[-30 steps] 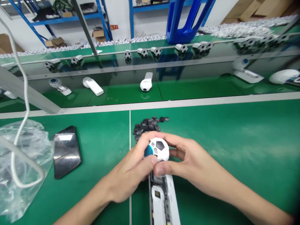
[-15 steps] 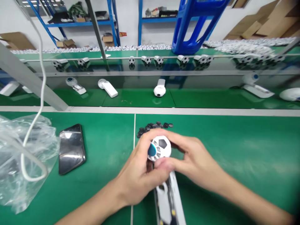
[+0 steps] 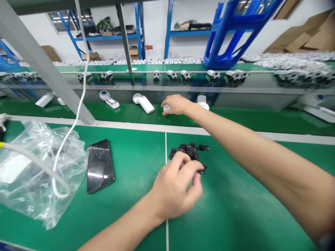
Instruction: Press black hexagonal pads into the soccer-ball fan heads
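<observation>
Probably gathering, half-curled: left hand (image 3: 178,184) at black discs (image 3: 190,150), right hand (image 3: 176,104) at white device (image 3: 166,108) beyond bench edge (image 3: 131,127); holds unclear, next needs pinching.

Black phone (image 3: 101,169) beside clear plastic bag (image 3: 28,198), white cable (image 3: 84,82), cardboard (image 3: 300,39)

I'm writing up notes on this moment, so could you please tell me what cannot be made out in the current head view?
All in the head view:
White part under the right hand: mostly covered by the hand, so its full shape is hidden.
Black discs: some hidden behind the left hand; whether it pinches one is unclear.
Plastic bag: cut off by the left edge.
Red sign: lettering too small to read.
</observation>
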`<action>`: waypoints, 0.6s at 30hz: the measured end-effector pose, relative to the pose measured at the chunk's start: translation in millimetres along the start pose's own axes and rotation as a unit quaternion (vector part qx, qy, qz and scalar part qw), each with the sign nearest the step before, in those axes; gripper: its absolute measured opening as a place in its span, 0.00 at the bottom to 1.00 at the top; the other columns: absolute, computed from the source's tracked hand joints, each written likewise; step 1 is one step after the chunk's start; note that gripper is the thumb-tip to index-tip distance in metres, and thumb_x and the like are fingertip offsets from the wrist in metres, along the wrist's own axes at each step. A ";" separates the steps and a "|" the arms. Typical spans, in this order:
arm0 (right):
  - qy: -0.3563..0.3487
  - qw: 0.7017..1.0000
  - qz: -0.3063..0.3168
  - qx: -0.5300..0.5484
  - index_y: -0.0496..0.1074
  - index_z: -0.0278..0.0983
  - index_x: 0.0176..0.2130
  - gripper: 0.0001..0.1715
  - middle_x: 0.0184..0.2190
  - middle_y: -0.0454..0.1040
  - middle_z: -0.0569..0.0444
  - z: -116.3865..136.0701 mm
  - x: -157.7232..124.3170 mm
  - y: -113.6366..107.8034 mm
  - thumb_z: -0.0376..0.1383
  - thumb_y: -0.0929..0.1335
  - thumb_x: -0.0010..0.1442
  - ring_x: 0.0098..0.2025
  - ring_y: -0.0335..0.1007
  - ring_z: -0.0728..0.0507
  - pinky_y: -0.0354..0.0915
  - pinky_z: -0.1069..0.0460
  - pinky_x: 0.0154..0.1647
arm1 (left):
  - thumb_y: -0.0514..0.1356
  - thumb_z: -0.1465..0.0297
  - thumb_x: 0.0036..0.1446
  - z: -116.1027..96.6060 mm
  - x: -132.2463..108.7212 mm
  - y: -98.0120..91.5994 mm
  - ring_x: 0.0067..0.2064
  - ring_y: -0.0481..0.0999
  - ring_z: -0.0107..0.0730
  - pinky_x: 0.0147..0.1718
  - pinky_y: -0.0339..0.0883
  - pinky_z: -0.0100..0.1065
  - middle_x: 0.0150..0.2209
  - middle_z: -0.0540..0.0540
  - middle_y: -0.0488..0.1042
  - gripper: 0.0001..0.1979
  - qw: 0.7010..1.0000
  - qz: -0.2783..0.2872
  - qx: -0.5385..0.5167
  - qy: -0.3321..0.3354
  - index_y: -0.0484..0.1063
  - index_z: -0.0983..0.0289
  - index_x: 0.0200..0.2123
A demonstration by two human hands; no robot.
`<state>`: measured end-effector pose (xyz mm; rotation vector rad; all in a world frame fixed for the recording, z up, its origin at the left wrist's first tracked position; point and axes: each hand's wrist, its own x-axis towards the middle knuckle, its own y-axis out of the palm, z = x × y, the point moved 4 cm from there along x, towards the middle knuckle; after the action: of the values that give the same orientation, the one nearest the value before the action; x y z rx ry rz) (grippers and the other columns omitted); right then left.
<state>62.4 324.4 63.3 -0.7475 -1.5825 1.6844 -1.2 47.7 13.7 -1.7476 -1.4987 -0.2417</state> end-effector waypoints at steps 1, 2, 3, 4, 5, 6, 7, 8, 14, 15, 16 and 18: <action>0.025 1.000 -0.007 0.006 0.77 0.36 0.61 0.21 0.61 0.78 0.44 5.2 10.5 7.2 0.44 0.74 0.74 0.59 0.79 0.35 0.77 0.35 0.60 | 0.58 0.75 0.69 -2.0 -0.3 1.0 0.37 0.77 0.37 0.37 0.78 0.38 0.41 0.59 0.74 0.11 1.000 0.006 0.015 0.017 0.78 0.64 0.49; 0.047 0.999 -0.019 0.017 0.76 0.37 0.62 0.22 0.62 0.77 0.44 12.1 19.7 13.0 0.45 0.73 0.75 0.59 0.79 0.35 0.77 0.35 0.60 | 0.57 0.75 0.69 -3.7 -0.5 1.3 0.36 0.76 0.36 0.35 0.78 0.38 0.40 0.59 0.75 0.11 0.999 0.008 0.033 0.037 0.78 0.64 0.48; 0.064 0.997 -0.030 0.032 0.75 0.37 0.63 0.23 0.62 0.77 0.44 20.0 27.5 18.0 0.45 0.73 0.75 0.59 0.78 0.35 0.77 0.35 0.60 | 0.56 0.75 0.69 -4.8 -0.5 1.1 0.34 0.76 0.36 0.33 0.77 0.38 0.39 0.59 0.75 0.11 0.997 0.007 0.052 0.056 0.78 0.64 0.47; 0.074 0.995 -0.036 0.051 0.74 0.37 0.64 0.24 0.63 0.76 0.44 28.4 34.1 22.8 0.45 0.73 0.75 0.59 0.78 0.35 0.77 0.35 0.60 | 0.55 0.75 0.69 -5.3 -0.1 0.4 0.33 0.75 0.36 0.32 0.76 0.37 0.38 0.59 0.75 0.11 0.995 0.003 0.071 0.072 0.79 0.65 0.46; 0.079 0.993 -0.037 0.073 0.74 0.37 0.64 0.25 0.63 0.76 0.43 36.4 39.2 27.6 0.45 0.73 0.75 0.59 0.78 0.35 0.77 0.35 0.59 | 0.55 0.75 0.69 -5.0 0.6 -0.7 0.32 0.75 0.35 0.31 0.75 0.37 0.37 0.59 0.75 0.12 0.993 -0.002 0.087 0.084 0.79 0.65 0.46; 0.081 0.991 -0.034 0.097 0.74 0.37 0.65 0.25 0.63 0.76 0.44 43.5 42.8 32.3 0.44 0.74 0.75 0.59 0.78 0.35 0.78 0.35 0.59 | 0.55 0.75 0.69 -3.9 1.7 -2.2 0.32 0.74 0.35 0.30 0.75 0.36 0.37 0.58 0.75 0.11 0.991 -0.009 0.099 0.089 0.79 0.65 0.45; 0.081 0.989 -0.030 0.123 0.74 0.37 0.65 0.25 0.63 0.76 0.44 49.1 44.7 36.5 0.44 0.74 0.75 0.59 0.78 0.35 0.78 0.35 0.59 | 0.55 0.75 0.69 -2.0 3.2 -4.3 0.32 0.75 0.35 0.30 0.75 0.36 0.36 0.58 0.75 0.11 0.990 -0.016 0.107 0.087 0.79 0.65 0.44; 0.080 0.985 -0.028 0.150 0.74 0.38 0.65 0.25 0.64 0.76 0.44 53.1 44.6 39.9 0.43 0.74 0.75 0.59 0.78 0.35 0.78 0.35 0.59 | 0.56 0.75 0.69 0.2 4.9 -6.8 0.32 0.75 0.35 0.31 0.75 0.36 0.36 0.58 0.75 0.11 0.990 -0.024 0.114 0.081 0.79 0.65 0.44; 0.071 0.934 -0.025 0.349 0.69 0.38 0.70 0.27 0.62 0.77 0.43 58.0 -7.3 28.6 0.45 0.70 0.78 0.56 0.81 0.36 0.80 0.38 0.56 | 0.61 0.75 0.68 18.5 14.5 -39.3 0.58 0.74 0.62 0.56 0.72 0.63 0.55 0.73 0.71 0.20 0.966 -0.146 0.211 -0.014 0.71 0.69 0.62; 0.071 0.920 -0.013 0.386 0.66 0.39 0.72 0.28 0.60 0.79 0.43 58.5 -27.0 21.6 0.45 0.67 0.80 0.53 0.82 0.38 0.81 0.40 0.52 | 0.63 0.75 0.67 21.6 15.3 -45.9 0.64 0.69 0.69 0.61 0.66 0.69 0.61 0.77 0.67 0.26 0.953 -0.168 0.250 -0.037 0.67 0.70 0.67; 0.070 0.905 0.005 0.419 0.63 0.39 0.74 0.28 0.56 0.82 0.44 59.5 -49.8 13.7 0.44 0.62 0.82 0.49 0.83 0.40 0.82 0.44 0.49 | 0.64 0.73 0.66 24.5 15.8 -51.7 0.68 0.65 0.74 0.63 0.61 0.73 0.65 0.80 0.63 0.32 0.933 -0.181 0.304 -0.062 0.63 0.70 0.71; 0.062 0.877 0.055 0.474 0.66 0.38 0.73 0.29 0.45 0.86 0.45 62.8 -102.2 -3.5 0.44 0.60 0.80 0.40 0.84 0.42 0.81 0.49 0.38 | 0.69 0.68 0.64 27.8 17.1 -58.8 0.72 0.60 0.83 0.66 0.56 0.75 0.71 0.84 0.58 0.40 0.904 -0.179 0.379 -0.083 0.59 0.72 0.74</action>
<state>72.8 204.9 67.2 -0.4001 -0.4717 2.1333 -58.8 77.4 31.9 -0.8827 -1.7198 0.2923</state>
